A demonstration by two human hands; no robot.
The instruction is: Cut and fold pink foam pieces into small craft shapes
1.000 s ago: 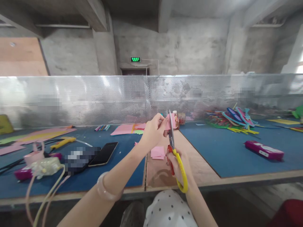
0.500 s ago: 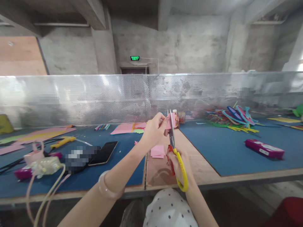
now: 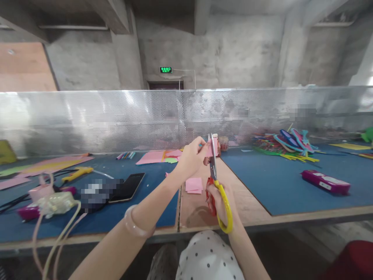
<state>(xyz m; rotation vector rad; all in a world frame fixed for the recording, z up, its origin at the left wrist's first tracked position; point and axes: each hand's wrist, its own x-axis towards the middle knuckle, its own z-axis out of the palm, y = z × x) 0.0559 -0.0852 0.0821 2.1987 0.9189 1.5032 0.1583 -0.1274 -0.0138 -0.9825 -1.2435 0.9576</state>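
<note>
My left hand (image 3: 192,157) pinches a small piece of pink paper (image 3: 214,147) above the middle of the table. My right hand (image 3: 223,198) is wrapped round the handles of a pair of scissors (image 3: 213,171), one handle yellow and the other red. The blades point up, a little apart, and cross the pink paper close to my left fingertips. Whether they are biting into it I cannot tell. Below my hands, a small stack of pink paper pieces (image 3: 194,185) lies on the bare wooden strip.
Left are a phone (image 3: 129,187), a yellow glue gun (image 3: 78,174), a bag with straps (image 3: 55,204) and coloured paper sheets (image 3: 151,157). Several markers (image 3: 126,155) lie behind. At right are a purple packet (image 3: 325,181) and colourful craft pieces (image 3: 294,144). A perforated metal screen (image 3: 131,120) stands along the back.
Both hands, with the scissors and the pink paper, have shifted slightly to the right. The grips look the same, and the things on the table have stayed put.
</note>
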